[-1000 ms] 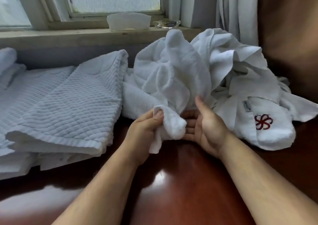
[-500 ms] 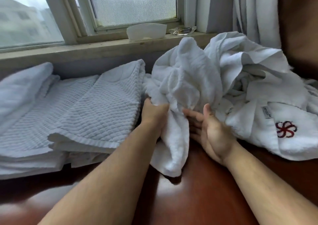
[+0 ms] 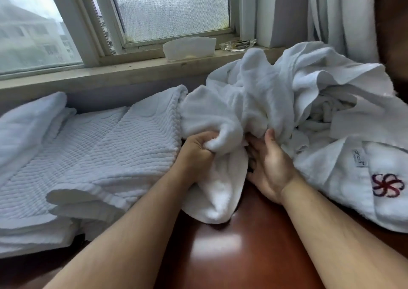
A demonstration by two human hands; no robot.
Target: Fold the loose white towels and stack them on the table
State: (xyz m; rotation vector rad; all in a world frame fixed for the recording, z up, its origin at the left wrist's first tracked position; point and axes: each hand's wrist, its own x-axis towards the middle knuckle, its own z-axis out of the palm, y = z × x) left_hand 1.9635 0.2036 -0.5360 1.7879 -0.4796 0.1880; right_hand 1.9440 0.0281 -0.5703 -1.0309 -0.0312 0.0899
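My head carries the only camera, a wide-angle one. It looks forward and down, close over the glossy reddish-brown wooden table (image 3: pixel 231 255), facing the white-framed window (image 3: pixel 236 30) beyond the far edge.

Left hand (image 3: pixel 195 154) clenched, right hand (image 3: pixel 270 167) flat.

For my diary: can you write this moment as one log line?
left hand: grips loose towel | right hand: open, touching towel pile | folded stack: at left
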